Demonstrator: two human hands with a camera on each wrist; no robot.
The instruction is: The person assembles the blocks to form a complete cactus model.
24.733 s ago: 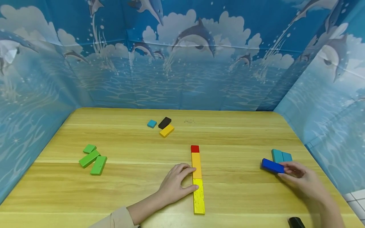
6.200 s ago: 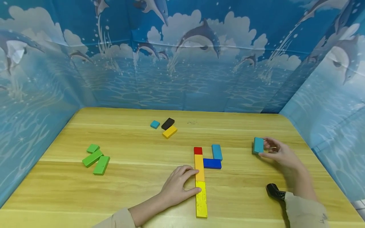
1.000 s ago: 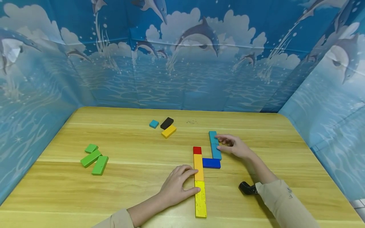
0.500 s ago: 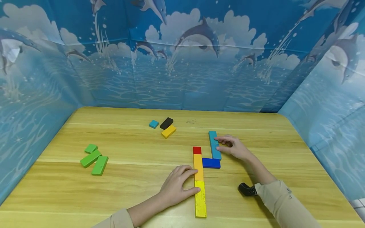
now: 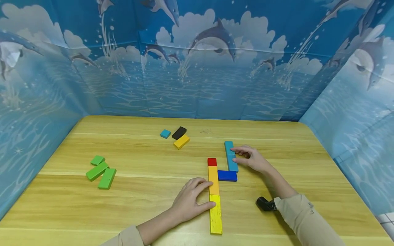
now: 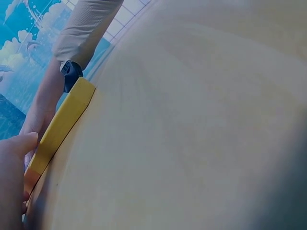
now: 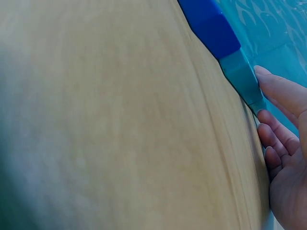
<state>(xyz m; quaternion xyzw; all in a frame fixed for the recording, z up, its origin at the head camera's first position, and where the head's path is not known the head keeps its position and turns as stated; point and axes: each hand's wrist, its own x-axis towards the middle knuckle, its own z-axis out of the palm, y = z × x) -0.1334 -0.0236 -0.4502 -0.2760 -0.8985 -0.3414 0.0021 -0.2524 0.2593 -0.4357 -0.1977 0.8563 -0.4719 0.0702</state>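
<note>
A red block (image 5: 212,162), an orange block (image 5: 213,177) and a yellow block (image 5: 215,215) lie end to end. My left hand (image 5: 191,198) rests on this row, index fingertip on the orange block and thumb on the yellow one. A dark blue block (image 5: 227,176) lies crosswise against the orange block's right side. From its right end two teal blocks, the nearer one (image 5: 232,166) and the farther one (image 5: 228,146), run away from me end to end. My right hand (image 5: 253,160) touches them from the right, index finger at the farther block, thumb on the nearer.
Three green blocks (image 5: 107,179) lie at the left. Farther back are a small teal block (image 5: 165,134), a black block (image 5: 179,133) and an amber block (image 5: 181,142). A black device (image 5: 265,204) sits at my right cuff. Printed dolphin cloth surrounds the wooden table (image 5: 138,150).
Over the longer span my right hand brought the dark blue block and both teal blocks from the right to the row. In the last second both hands stay in place.
</note>
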